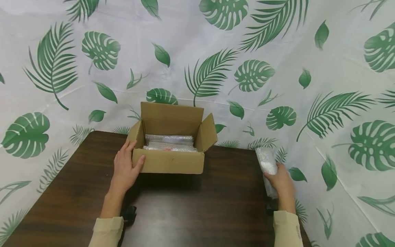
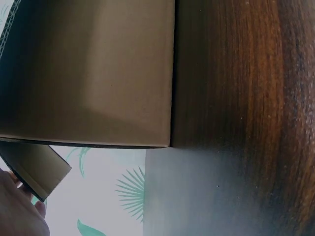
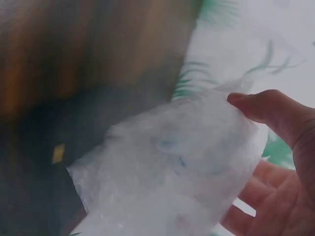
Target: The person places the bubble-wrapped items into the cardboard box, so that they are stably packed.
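An open cardboard box (image 1: 168, 163) stands toward the back of the table, flaps up. Several clear bubble-wrapped packages (image 1: 169, 140) lie inside it. At its front left corner, my left hand (image 1: 124, 168) grips the box, thumb against the front wall and fingers along the left side. The left wrist view shows that hand (image 2: 22, 209) at a raised flap (image 2: 42, 169). On the far right, my right hand (image 1: 282, 181) holds a bubble-wrapped package (image 1: 266, 163), thumb on top and fingers beneath. Its wrapped contents (image 3: 167, 162) look blurred through the plastic.
The dark wood table (image 1: 197, 206) ends at a white leaf-print sheet (image 1: 185, 61) hanging behind and along the right. A black strap piece (image 1: 129, 214) sits by my left wrist. The box's right flap (image 1: 208, 132) leans outward.
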`<state>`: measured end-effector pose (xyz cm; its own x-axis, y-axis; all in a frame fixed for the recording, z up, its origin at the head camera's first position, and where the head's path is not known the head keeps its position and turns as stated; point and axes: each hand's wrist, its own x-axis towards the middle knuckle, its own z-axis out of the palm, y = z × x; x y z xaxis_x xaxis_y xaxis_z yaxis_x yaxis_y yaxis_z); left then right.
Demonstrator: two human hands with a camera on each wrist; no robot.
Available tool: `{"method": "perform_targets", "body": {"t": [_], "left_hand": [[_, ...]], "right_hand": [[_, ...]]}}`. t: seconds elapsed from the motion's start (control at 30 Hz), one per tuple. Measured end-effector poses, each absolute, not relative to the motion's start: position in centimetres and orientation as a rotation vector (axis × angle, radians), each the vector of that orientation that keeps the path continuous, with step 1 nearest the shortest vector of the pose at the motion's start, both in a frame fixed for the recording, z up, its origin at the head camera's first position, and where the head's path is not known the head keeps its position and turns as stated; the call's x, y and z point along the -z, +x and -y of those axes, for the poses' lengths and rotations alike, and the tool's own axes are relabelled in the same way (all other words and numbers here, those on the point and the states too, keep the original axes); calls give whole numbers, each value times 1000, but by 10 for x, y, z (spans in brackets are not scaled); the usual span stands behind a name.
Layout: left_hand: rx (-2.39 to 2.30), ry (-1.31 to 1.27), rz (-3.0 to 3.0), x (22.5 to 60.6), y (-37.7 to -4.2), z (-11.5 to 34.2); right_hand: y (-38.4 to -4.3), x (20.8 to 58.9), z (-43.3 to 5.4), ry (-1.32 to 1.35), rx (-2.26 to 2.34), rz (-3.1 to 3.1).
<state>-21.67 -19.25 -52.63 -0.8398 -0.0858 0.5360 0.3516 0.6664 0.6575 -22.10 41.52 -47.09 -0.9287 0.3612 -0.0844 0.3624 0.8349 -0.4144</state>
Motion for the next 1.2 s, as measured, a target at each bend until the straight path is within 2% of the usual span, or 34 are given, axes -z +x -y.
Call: {"method": "perform_targets", "body": {"t": [0.3,0.63,0.87,1.2], "left_hand": [[1099,-188,2358,523,-215,191],[1097,-184,2366,524,-215,193],[1095,-185,2381,524,-217,192],[1093,-172,2385,522,-216,192]], "right_hand": [[-235,421,-377,474,719,-3136],[-254,354,-314,33,706,-3417],[-266,319,-264,-155,597,-3521],[-288,285,-179,-835,334,-3447]]}}
